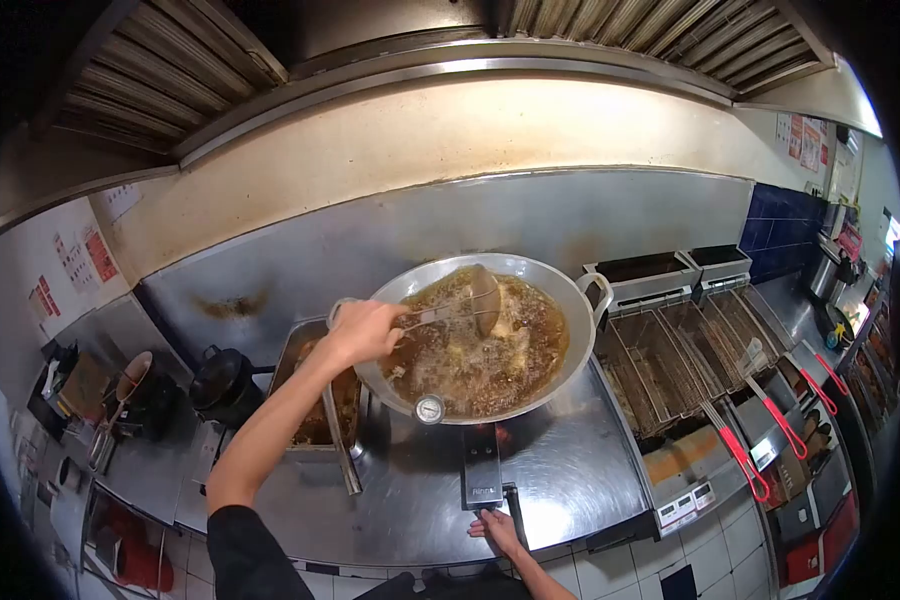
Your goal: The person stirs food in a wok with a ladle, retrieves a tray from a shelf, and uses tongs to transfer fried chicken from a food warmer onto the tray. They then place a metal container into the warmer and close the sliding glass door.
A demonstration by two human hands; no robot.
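Note:
My left hand reaches over the left rim of a large metal wok and is closed round the handle of a skimmer. The skimmer's round head dips into bubbling brown oil, beside a pale, battered-looking piece of food. A dial thermometer sits at the wok's front rim. Below the wok, my right hand is at the front end of the burner's dark control box, fingers stretched out and apart, fingertips right by its lower edge.
Left of the wok, a rectangular metal pan holds brown liquid and a long-handled metal utensil. A black lidded pot stands farther left. On the right are deep fryers with wire baskets and red handles. A steel splashback rises behind.

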